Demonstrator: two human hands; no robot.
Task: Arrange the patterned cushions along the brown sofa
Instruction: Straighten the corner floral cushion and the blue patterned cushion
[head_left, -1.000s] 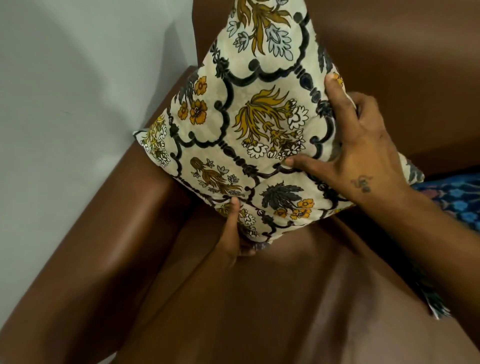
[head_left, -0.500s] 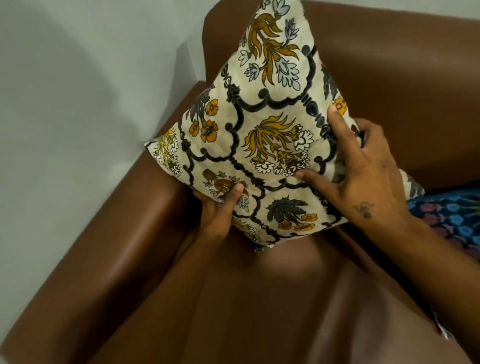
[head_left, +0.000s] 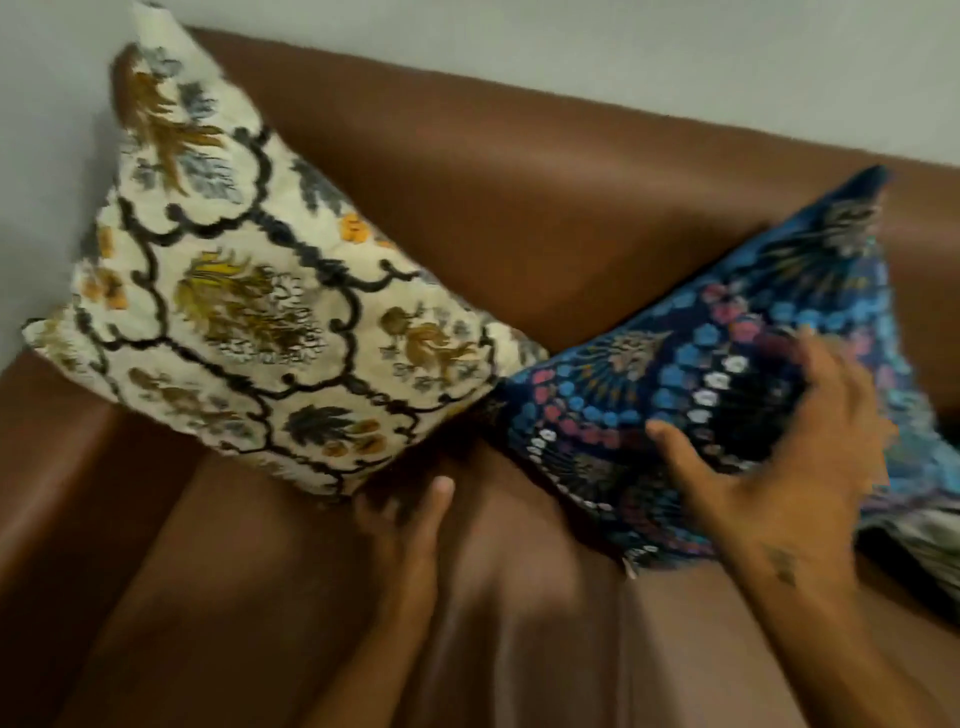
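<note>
Leaning on its corner in the angle where the brown leather sofa (head_left: 545, 197) meets its left armrest (head_left: 57, 441), the cream cushion printed with mustard flowers and black scrollwork (head_left: 249, 312) now stands free of both hands; half a second ago the right hand was spread across its face and the left gripped its lower edge. The view has swung to the right since then, so much more of the sofa back shows, along with the pale wall (head_left: 571, 47) behind it. The right hand (head_left: 779, 467) has left the cream cushion and now lies on the dark blue cushion with rings of blue, pink and white dots (head_left: 691, 364), of which only a strip showed at the right edge before. Fingers curl into the blue fabric and the thumb presses its front, so the hand is clamped on it. That cushion stands tilted on a corner against the sofa back, its left corner touching the right corner of the cream cushion. The left hand (head_left: 405, 530) has dropped away and sits low on the seat just below the cream cushion's bottom corner, thumb up; whether its fingers touch the cushion cannot be told through the blur. It grips nothing that can be seen. Another patterned fabric (head_left: 924, 525) peeks out at the far right under the blue cushion.
</note>
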